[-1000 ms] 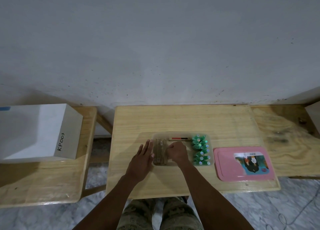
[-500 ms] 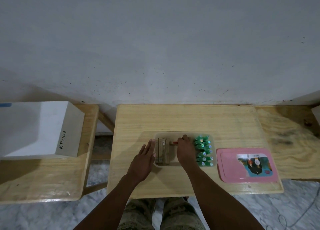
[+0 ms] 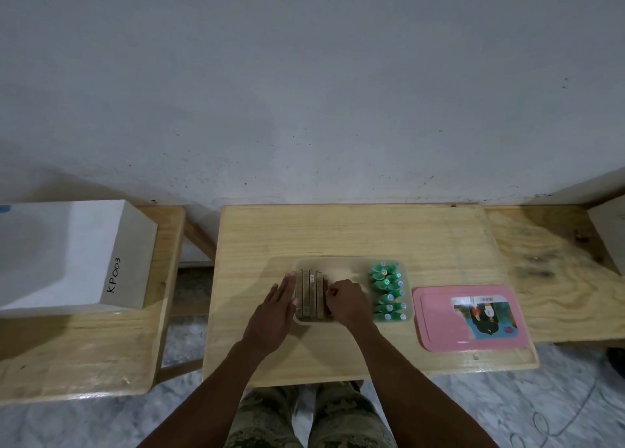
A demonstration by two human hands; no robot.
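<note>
A clear plastic container (image 3: 348, 261) sits on the wooden table (image 3: 338, 231). Inside it, at the left, several flat brown boxes (image 3: 309, 292) stand on edge in a row. Several green bottles (image 3: 389, 292) fill its right end. My left hand (image 3: 274, 309) lies flat with straight fingers against the container's left wall. My right hand (image 3: 346, 300) is curled inside the container, its fingers holding the rightmost brown box (image 3: 324, 280) against the row. The hand hides most of that box.
A pink lid (image 3: 436, 315) with a picture label lies flat to the right of the container. A white box (image 3: 67, 255) marked KP003 stands on the left bench. Another box corner (image 3: 612, 231) shows at the far right edge.
My right hand reached to the back of the container, took the flat box lying there, and brought it to the right end of the row. My left hand stayed put.
</note>
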